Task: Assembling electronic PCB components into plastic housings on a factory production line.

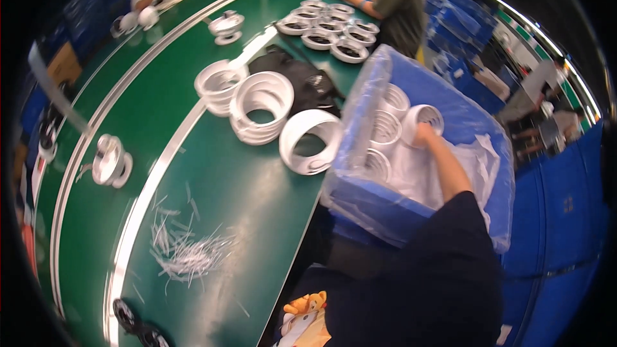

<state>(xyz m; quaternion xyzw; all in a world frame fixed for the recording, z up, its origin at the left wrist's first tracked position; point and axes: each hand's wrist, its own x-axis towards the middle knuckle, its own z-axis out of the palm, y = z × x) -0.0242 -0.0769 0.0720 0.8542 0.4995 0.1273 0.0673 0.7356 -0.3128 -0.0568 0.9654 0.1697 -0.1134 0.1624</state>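
My right hand [422,135] reaches into a blue crate [432,77] and closes on the rim of a white plastic ring [429,115]. Its fingertips are partly hidden by the ring. Several similar rings lie tilted beside it, among them a white ring [385,127] touching the crate's left side. A white sheet [472,160] and clear plastic film line the crate. On the green table, close to the crate's left wall, stand a large white ring [292,144], a stack of white rings [245,125] and another stack [215,99]. My left hand is out of view.
A pile of thin white strips [193,254] lies on the green table [257,218]. White round parts with dark insides [319,40] stand by a person in a dark shirt [402,9]. A black bag [299,77] lies behind the rings. White assemblies [109,162] sit along the conveyor.
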